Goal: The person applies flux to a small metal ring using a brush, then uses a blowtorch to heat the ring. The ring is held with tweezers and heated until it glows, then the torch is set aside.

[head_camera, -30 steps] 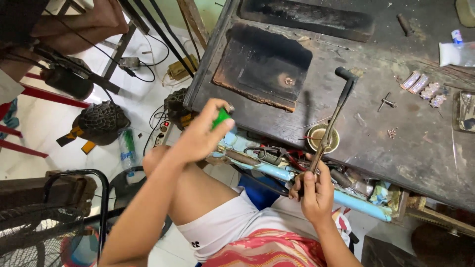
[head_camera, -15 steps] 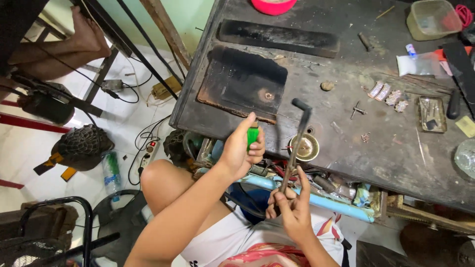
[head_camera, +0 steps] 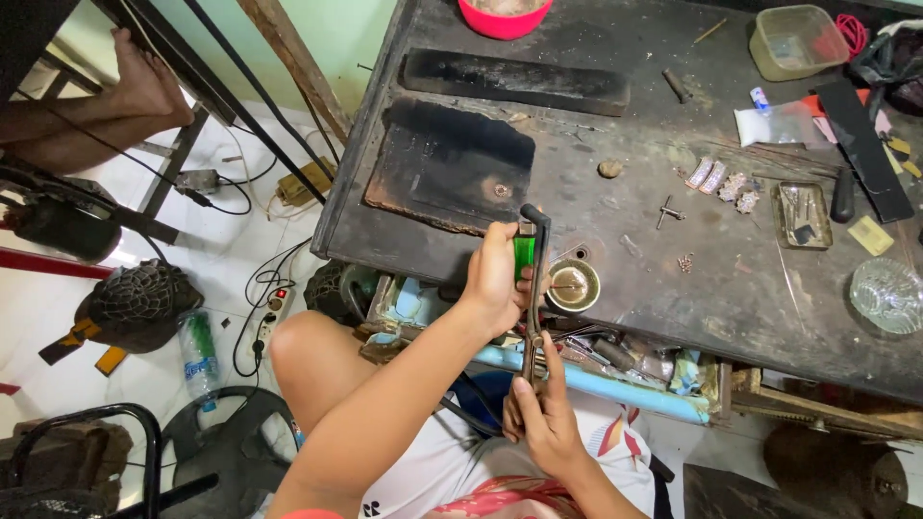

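Observation:
My left hand (head_camera: 495,279) is closed around a small green lighter (head_camera: 524,254), held upright right beside the bent black nozzle of a slim metal torch (head_camera: 535,288). My right hand (head_camera: 540,415) grips the torch's lower end near my lap, and the torch stands nearly vertical over the front edge of the dark workbench (head_camera: 615,259). A small round metal dish (head_camera: 573,284) sits on the bench just right of the torch. A charred dark slab (head_camera: 449,165) with a tiny ring on it lies behind my left hand.
A long black block (head_camera: 514,80), pink bowl (head_camera: 504,15), plastic tub (head_camera: 799,40), small silver pieces (head_camera: 721,180), a metal tray (head_camera: 801,215) and a glass dish (head_camera: 886,294) lie on the bench. An open drawer (head_camera: 615,360) holds tools. Cables, a power strip (head_camera: 270,309) and a bottle (head_camera: 199,353) lie on the floor; another person's bare feet (head_camera: 135,91) at far left.
My left hand has carried the lighter rightward, from well left of the torch to right against its nozzle. The torch has swung more upright. The view has shifted up the bench.

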